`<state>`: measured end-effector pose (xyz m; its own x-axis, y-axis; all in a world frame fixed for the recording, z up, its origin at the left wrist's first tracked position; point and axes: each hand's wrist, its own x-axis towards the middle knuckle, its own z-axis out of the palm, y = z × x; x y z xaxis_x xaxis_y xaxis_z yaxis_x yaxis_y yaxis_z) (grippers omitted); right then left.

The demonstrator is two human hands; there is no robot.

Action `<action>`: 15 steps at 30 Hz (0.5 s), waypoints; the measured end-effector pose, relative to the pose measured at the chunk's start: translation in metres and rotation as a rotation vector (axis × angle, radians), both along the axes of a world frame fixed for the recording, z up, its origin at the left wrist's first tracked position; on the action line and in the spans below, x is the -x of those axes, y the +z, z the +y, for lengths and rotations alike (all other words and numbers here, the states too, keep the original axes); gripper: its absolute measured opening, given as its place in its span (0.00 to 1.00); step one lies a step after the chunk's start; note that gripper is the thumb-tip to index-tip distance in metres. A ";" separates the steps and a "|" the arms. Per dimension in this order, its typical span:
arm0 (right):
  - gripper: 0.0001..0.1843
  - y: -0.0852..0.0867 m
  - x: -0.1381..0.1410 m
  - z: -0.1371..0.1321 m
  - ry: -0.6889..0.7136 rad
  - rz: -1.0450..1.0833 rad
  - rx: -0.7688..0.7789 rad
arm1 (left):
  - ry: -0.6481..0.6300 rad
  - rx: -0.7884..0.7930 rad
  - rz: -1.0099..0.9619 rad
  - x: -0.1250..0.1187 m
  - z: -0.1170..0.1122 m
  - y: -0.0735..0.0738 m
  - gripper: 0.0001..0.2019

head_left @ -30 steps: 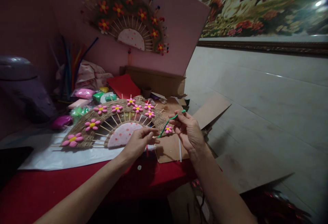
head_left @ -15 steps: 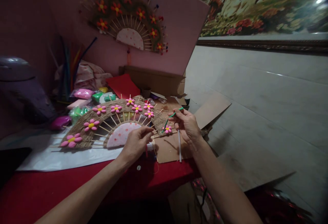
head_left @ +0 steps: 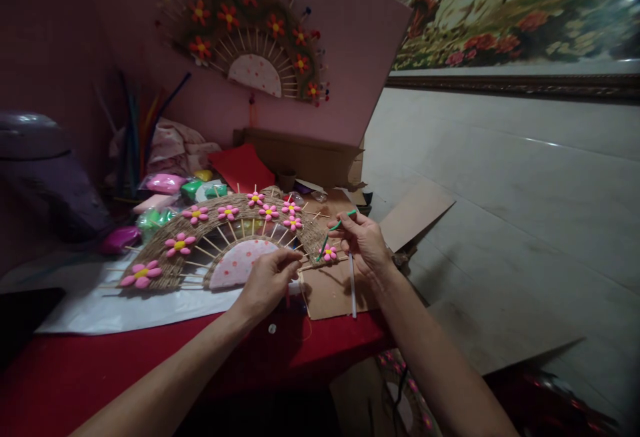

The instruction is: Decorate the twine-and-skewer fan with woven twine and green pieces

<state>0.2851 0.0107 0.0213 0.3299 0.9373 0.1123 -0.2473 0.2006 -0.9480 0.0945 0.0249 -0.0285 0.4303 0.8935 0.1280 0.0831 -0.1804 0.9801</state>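
A half-round craft fan [head_left: 220, 240] of wooden sticks wound with brown twine lies on the red table [head_left: 100, 363], with several pink flowers on its band and a pink dotted half-disc at its centre. My left hand [head_left: 270, 280] rests closed at the fan's lower right corner, fingers pinched on a stick end there. My right hand [head_left: 365, 243] is just right of the fan, pinching a thin green pipe cleaner [head_left: 333, 231] whose lower end touches the twine band beside the last pink flower [head_left: 329, 253].
A finished fan with orange flowers [head_left: 255, 43] hangs on a pink board behind. Bags of coloured clay [head_left: 170, 187], a red sheet, cardboard pieces [head_left: 415, 213] and a white stick [head_left: 352, 287] lie around. White plastic sheet [head_left: 125, 307] lies under the fan. A tiled wall runs along the right.
My right hand has drawn in and lowered slightly, bringing the green pipe cleaner's end onto the fan's right edge. My left hand stays at the corner.
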 end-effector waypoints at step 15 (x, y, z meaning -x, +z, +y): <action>0.17 -0.008 -0.002 0.006 0.021 -0.045 0.010 | -0.007 -0.011 0.025 0.001 -0.002 0.000 0.14</action>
<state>0.2876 0.0163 0.0133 0.3046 0.9452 0.1172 -0.2087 0.1863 -0.9601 0.0938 0.0228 -0.0281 0.4399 0.8890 0.1268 0.1066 -0.1919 0.9756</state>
